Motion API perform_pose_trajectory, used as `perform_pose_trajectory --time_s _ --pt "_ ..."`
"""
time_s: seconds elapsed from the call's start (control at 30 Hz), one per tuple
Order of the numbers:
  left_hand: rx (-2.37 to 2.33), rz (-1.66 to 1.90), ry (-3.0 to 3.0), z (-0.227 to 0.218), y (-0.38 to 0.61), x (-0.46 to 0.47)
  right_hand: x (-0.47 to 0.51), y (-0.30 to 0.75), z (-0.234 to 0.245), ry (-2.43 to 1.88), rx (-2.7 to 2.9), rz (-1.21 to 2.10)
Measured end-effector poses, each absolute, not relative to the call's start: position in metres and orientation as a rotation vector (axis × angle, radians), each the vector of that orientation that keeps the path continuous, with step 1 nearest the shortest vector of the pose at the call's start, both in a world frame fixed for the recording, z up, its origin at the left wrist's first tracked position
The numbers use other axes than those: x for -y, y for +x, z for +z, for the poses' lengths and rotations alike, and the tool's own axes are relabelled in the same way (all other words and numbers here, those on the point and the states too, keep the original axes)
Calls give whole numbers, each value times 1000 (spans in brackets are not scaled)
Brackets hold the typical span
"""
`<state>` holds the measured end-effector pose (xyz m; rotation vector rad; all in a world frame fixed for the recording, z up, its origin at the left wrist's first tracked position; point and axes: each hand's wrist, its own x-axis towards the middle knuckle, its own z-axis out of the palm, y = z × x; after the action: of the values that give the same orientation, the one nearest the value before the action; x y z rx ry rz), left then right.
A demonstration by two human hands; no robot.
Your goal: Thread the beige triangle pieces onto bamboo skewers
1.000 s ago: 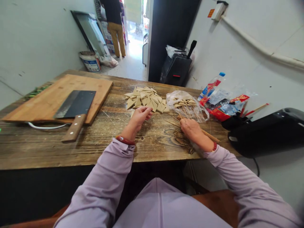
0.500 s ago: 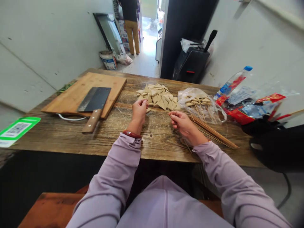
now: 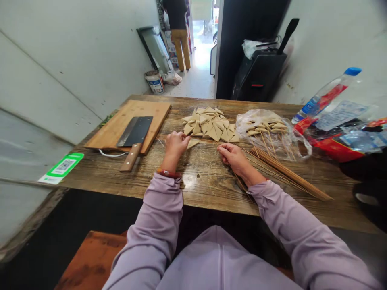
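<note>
My left hand [image 3: 175, 146] is closed, thumb and fingertips pinched at the edge of a triangular beige tofu piece [image 3: 192, 143] low over the table. Part of that piece is hidden by the fingers. Just beyond lies a heap of similar triangles [image 3: 211, 124]. My right hand [image 3: 232, 156] pinches a thin bamboo skewer [image 3: 216, 142], whose point sticks out toward the heap while its tail runs back under the wrist. To the right of this hand, a bundle of bamboo skewers [image 3: 290, 173] rests on the wood.
A cleaver [image 3: 135, 132] lies on the wooden cutting board [image 3: 157, 108] at left, its handle overhanging. Skewered triangles sit in a clear plastic bag [image 3: 298, 147]. A bottle [image 3: 325, 96] and packets crowd the right. A person [image 3: 178, 32] stands beyond the table [image 3: 169, 193].
The view has swung, shifting the scene. My left hand has drawn back slightly from the heap, and the single triangle beside it shows more fully. My right hand still pinches near the heap.
</note>
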<state>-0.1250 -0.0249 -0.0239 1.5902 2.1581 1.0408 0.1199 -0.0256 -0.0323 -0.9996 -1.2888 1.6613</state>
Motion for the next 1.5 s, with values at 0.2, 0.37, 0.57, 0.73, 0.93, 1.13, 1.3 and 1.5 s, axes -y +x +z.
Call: perform_pose_trajectory --time_s 0.2,0.37,0.57,0.73,0.93,1.13,1.3,1.5 --pt "-2370 692 1782 -27 -117 31 25 119 -31 -1005 1305 1665" --pt "-2264 765 1788 -32 -117 24 25 119 -32 -1011 1325 1654" --pt "-1882 1161 1554 -25 -95 26 27 117 -35 -992 1467 1423" --pt "-1333 1336 1093 -12 -74 31 33 117 -29 -969 1688 1159" --pt "-1196 1346 883 -2 -61 39 45 120 -26 -915 1860 1047" --pt "-1105 1289 804 2 -57 43 49 122 -27 -932 1863 1078" --pt "-1100 1286 745 4 -55 45 49 123 -27 -960 1828 1036" --pt "-1087 1336 702 3 -56 45 49 123 -29 -911 1853 1005"
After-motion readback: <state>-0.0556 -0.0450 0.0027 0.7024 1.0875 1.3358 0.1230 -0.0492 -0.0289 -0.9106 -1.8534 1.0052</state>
